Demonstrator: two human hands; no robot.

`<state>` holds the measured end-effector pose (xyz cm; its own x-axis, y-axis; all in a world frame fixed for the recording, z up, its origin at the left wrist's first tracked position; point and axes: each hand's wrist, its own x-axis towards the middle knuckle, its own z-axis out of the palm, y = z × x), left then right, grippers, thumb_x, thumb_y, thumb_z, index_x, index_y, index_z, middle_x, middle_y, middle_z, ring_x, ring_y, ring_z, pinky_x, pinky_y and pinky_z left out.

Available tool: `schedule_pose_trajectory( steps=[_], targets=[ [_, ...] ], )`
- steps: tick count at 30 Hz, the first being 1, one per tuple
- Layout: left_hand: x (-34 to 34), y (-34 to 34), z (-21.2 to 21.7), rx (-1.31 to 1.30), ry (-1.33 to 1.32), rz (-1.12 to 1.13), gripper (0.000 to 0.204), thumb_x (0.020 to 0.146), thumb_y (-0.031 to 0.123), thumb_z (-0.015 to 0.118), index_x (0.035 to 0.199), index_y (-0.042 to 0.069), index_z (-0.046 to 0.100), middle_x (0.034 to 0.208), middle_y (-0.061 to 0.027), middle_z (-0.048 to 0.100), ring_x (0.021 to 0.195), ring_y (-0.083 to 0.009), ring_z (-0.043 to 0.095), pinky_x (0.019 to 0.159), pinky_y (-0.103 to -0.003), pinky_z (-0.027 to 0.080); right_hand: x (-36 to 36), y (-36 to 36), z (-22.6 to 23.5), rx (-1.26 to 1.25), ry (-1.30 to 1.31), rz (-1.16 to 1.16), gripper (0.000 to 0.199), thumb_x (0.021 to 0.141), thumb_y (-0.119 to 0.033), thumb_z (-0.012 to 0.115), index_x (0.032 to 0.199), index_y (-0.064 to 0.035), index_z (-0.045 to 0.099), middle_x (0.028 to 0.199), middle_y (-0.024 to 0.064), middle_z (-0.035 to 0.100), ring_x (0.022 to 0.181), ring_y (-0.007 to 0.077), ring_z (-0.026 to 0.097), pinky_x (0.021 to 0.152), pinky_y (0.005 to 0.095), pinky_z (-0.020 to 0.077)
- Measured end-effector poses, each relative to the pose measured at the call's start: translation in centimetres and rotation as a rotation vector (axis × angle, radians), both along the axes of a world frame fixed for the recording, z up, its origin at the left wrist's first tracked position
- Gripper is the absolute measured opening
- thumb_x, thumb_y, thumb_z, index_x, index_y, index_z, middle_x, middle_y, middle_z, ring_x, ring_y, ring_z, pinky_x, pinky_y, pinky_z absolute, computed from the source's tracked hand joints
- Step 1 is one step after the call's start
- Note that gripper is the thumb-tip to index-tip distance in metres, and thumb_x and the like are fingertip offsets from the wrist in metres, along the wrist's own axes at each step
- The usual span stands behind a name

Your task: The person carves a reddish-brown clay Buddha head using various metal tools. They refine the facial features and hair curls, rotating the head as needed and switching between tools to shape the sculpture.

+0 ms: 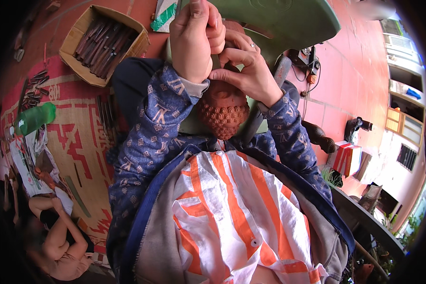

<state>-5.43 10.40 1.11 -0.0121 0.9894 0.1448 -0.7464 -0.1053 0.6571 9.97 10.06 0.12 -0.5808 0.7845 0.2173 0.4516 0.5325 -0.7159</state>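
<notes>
A reddish-brown carved statue lies in front of my lap, its head covered in rows of small round curls and pointing toward me. My left hand is a closed fist above the statue's far part, thumb on top. What the fist holds, if anything, is hidden. Just right of that wrist, my right hand curls over the carving with bent fingers, its thumb lying across the carving beyond the curls. A ring shows on one finger. Both hands hide the statue's middle.
A green plastic chair stands beyond the carving. At the left are a cardboard box of dark-handled tools, loose tools, a green bottle and a patterned mat. Another person sits lower left. A corded device lies right.
</notes>
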Motion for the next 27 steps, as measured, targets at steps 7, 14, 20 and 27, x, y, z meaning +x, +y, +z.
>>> schedule_pose_trajectory(
  steps=[7,14,20,27],
  targets=[
    [0.4,1.2,-0.2,0.035,0.008,0.05,0.04,0.103,0.039,0.039,0.076,0.01,0.041,0.057,0.0033,0.027,0.046,-0.0051,0.019,0.041,-0.024,0.015,-0.3,0.4,0.1,0.035,-0.06,-0.06,0.031,0.072,-0.033,0.079,0.074,-0.0101,0.058,0.12,0.0039,0.058,0.116,0.0304,0.049,0.095,0.0535,0.0296],
    [0.3,0.3,-0.6,-0.055,-0.016,0.031,0.04,0.103,0.041,0.039,0.076,0.011,0.041,0.056,0.0036,0.027,0.046,-0.0055,0.018,0.041,-0.024,0.015,0.2,-0.2,0.1,0.006,-0.05,0.001,0.033,0.071,-0.034,0.08,0.073,-0.0088,0.058,0.125,0.0067,0.055,0.123,0.0299,0.045,0.102,0.0541,0.0246],
    [0.2,-0.5,0.1,-0.074,-0.027,0.023,0.041,0.102,0.044,0.039,0.075,0.012,0.041,0.056,0.0041,0.027,0.046,-0.0059,0.018,0.041,-0.024,0.015,0.3,-0.2,0.4,-0.026,-0.048,0.063,0.034,0.071,-0.038,0.079,0.073,-0.0103,0.06,0.128,0.0076,0.054,0.132,0.0303,0.039,0.108,0.0571,0.0193],
    [-0.5,1.4,-1.0,-0.057,-0.051,0.088,0.043,0.103,0.044,0.036,0.075,0.012,0.041,0.056,0.0044,0.025,0.046,-0.0064,0.016,0.041,-0.025,0.014,-0.6,0.4,-0.4,0.055,-0.065,-0.052,0.031,0.069,-0.033,0.081,0.074,-0.0095,0.062,0.123,0.0046,0.057,0.121,0.0297,0.046,0.102,0.0538,0.0266]
  ],
)
